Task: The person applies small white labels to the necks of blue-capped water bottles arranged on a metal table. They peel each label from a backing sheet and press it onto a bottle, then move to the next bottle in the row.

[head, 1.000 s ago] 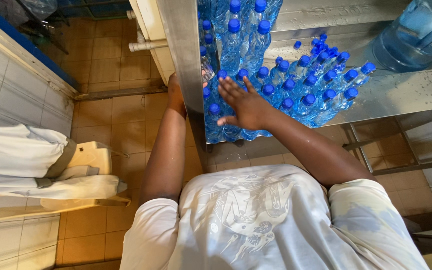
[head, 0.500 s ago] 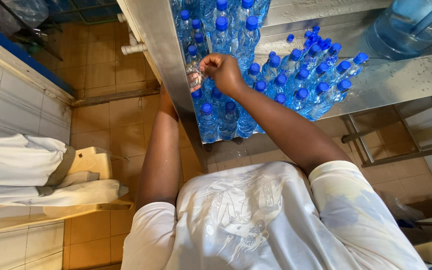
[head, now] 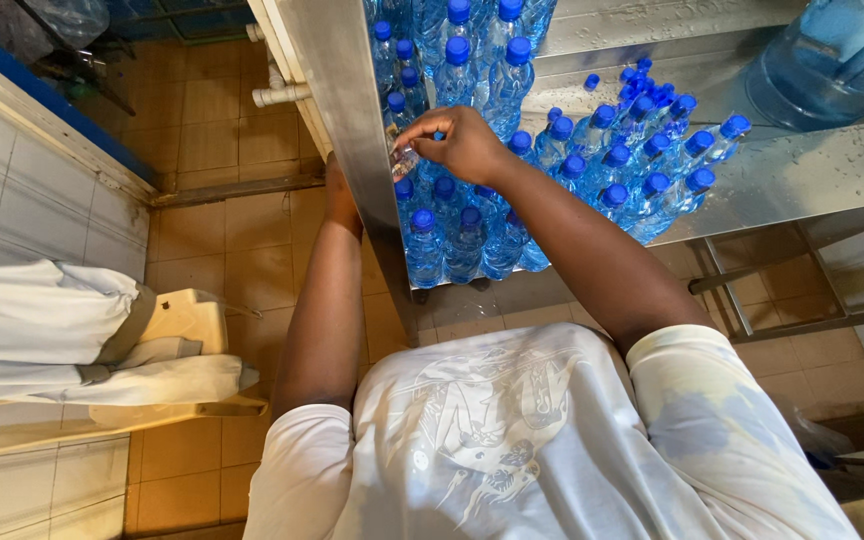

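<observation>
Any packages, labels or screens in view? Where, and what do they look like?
Small water bottles: crowded on the steel table, clear plastic, blue caps.
Bottle label: pale, multicoloured band on the bottle the right hand grips.
Large water jug: top right, blue-tinted.
Screens, signs: none.

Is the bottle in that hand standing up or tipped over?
Tipped. The right hand holds the small bottle slanted, while the other bottles stand upright with blue caps up.

Beyond my fingertips (head: 422,140) stand roughly thirty small blue-capped water bottles (head: 467,245), too crowded for an exact count, with one large water jug (head: 832,60) far off to their right.
</observation>
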